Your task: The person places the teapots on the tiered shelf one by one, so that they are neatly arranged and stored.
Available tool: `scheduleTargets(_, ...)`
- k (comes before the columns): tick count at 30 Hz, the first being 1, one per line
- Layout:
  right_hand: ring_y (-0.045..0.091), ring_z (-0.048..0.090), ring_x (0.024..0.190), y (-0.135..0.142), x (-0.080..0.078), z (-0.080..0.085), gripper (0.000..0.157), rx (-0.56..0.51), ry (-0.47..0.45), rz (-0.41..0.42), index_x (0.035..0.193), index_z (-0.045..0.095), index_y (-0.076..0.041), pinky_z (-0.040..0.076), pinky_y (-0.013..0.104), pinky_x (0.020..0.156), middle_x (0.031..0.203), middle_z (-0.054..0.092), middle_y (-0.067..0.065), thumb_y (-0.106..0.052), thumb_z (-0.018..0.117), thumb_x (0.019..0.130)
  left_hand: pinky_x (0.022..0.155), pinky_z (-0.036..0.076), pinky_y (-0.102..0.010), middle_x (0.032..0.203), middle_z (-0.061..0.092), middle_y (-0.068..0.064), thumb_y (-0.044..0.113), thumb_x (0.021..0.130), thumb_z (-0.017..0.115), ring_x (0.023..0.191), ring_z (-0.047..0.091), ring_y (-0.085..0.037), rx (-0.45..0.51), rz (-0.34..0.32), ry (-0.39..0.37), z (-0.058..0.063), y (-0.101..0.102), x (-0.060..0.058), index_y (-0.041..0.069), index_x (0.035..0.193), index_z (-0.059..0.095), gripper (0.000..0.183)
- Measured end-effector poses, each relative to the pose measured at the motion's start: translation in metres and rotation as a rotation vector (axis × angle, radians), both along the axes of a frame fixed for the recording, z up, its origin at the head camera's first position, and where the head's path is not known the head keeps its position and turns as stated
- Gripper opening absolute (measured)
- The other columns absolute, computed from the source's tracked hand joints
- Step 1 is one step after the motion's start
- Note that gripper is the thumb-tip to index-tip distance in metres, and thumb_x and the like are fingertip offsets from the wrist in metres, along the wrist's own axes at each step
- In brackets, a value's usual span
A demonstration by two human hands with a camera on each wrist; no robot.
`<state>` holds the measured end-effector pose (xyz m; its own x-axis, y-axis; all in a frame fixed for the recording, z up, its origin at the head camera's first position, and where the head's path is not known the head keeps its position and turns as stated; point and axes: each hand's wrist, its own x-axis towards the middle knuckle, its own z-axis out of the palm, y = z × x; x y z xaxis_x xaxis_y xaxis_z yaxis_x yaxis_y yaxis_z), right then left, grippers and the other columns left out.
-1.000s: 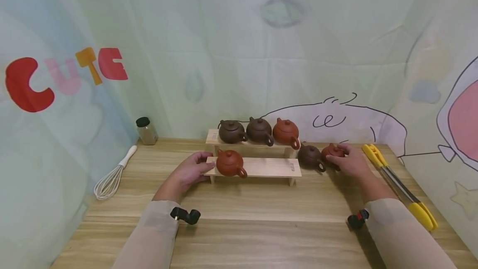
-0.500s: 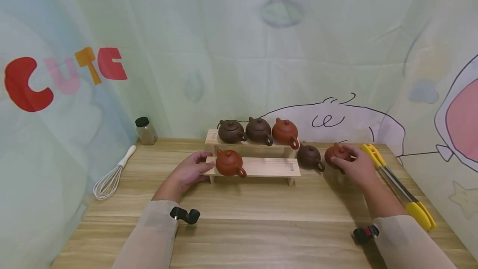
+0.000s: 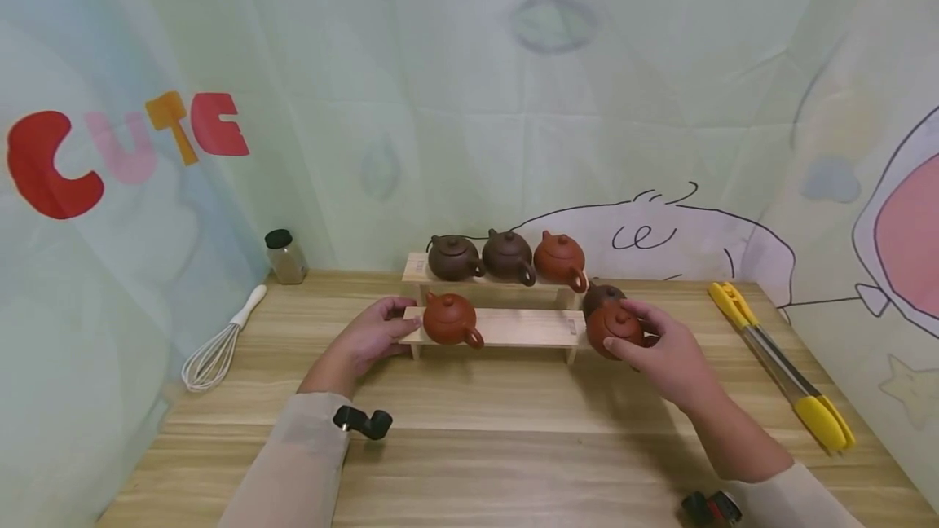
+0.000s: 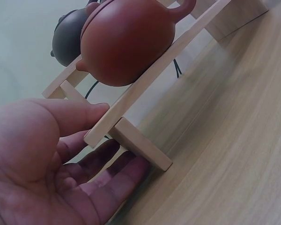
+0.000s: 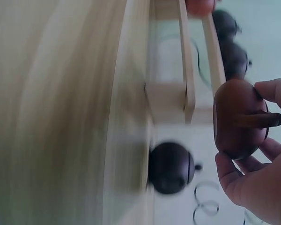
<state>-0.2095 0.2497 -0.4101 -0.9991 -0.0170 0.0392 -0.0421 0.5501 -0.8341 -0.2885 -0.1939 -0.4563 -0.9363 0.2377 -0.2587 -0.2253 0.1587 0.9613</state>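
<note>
The right hand (image 3: 669,355) pinches a round teapot (image 3: 610,331) (matte, reddish); the left hand (image 3: 370,339) grips a wooden stand (image 3: 524,327).

Is a streaky light-brown wooden table (image 3: 469,463). Bears a low pale-wood front shelf (image 3: 524,327) with a round orange-brown clay teapot (image 3: 449,320); behind it, a higher pale-wood shelf (image 3: 416,269) with three round brown clay teapots (image 3: 507,255); left, a white wire whisk (image 3: 249,307) and black-lidded clear jar (image 3: 288,263); right, a dark-brown clay teapot (image 3: 601,296) and yellow-ended metal tongs (image 3: 779,363).

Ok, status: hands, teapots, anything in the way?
Right hand holds red teapot above the table. Left hand grips lower shelf at left end. Possible snag: dark teapot close by.
</note>
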Motion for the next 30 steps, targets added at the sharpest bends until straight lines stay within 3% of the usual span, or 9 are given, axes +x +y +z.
scheduleTargets(6, 0.029, 0.068, 0.112, -0.035, 0.006, -0.004, 0.069, -0.026, -0.012, 0.082, 0.152, 0.058, -0.013, 0.06, 0.026, 0.08, 0.141, 0.065, 0.018, -0.032, 0.086, 0.092, 0.112, 0.056, -0.053, 0.166, 0.036, -0.023, 0.014, 0.109, 0.061, 0.132, 0.06, -0.031, 0.001, -0.001, -0.002, 0.0, 0.001, 0.0, -0.002, 0.158, 0.038, 0.056)
scheduleTargets(12, 0.024, 0.072, 0.108, -0.066, 0.001, -0.015, 0.064, -0.053, -0.003, 0.131, 0.146, 0.063, -0.019, 0.06, 0.029, 0.088, 0.136, 0.07, 0.011, -0.03, 0.089, 0.088, 0.109, 0.058, -0.052, 0.164, 0.036, -0.025, 0.013, 0.109, 0.06, 0.129, 0.062, -0.029, 0.01, -0.009, 0.005, 0.001, 0.001, 0.002, -0.004, 0.158, 0.037, 0.056)
scheduleTargets(24, 0.024, 0.069, 0.118, -0.11, -0.035, -0.016, 0.059, -0.036, 0.04, 0.156, 0.143, 0.067, -0.02, 0.056, 0.042, 0.103, 0.131, 0.074, 0.008, -0.031, 0.086, 0.089, 0.111, 0.057, -0.053, 0.165, 0.036, -0.024, 0.013, 0.109, 0.06, 0.133, 0.059, -0.032, 0.005, -0.007, 0.0, 0.0, 0.001, 0.002, -0.002, 0.158, 0.037, 0.056)
scheduleTargets(30, 0.025, 0.07, 0.119, -0.125, -0.047, -0.014, 0.059, 0.002, 0.06, 0.152, 0.144, 0.067, -0.017, 0.057, 0.045, 0.105, 0.131, 0.075, 0.009, -0.032, 0.085, 0.089, 0.111, 0.057, -0.053, 0.173, 0.026, -0.023, 0.011, 0.11, 0.058, 0.138, 0.057, -0.035, 0.005, -0.003, -0.001, 0.0, 0.0, 0.001, -0.002, 0.158, 0.038, 0.054)
